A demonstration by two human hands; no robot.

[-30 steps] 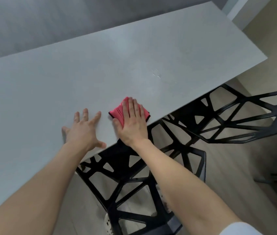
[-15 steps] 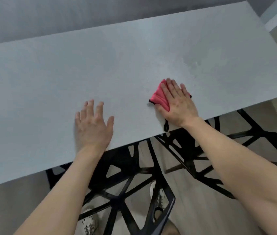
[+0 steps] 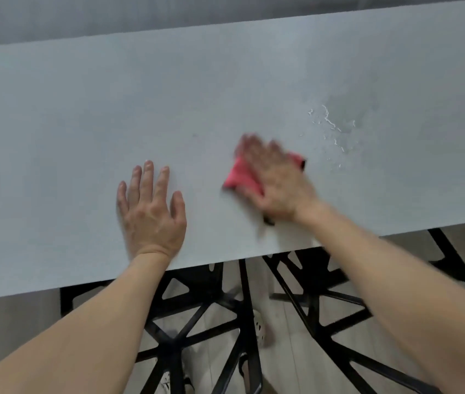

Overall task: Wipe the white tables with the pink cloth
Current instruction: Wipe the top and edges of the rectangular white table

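Right hand [image 3: 278, 183] flat on the pink cloth [image 3: 241, 176], pressing it to the white table [image 3: 83, 115] near the front edge; the hand is blurred, so the finger spread is hard to read. Left hand [image 3: 151, 214] lies palm down, fingers splayed, beside it and clear of the cloth. Small wet droplets [image 3: 331, 123] glisten on the table, just beyond the cloth to the right. Black lattice chairs [image 3: 197, 317] show under the table edge.
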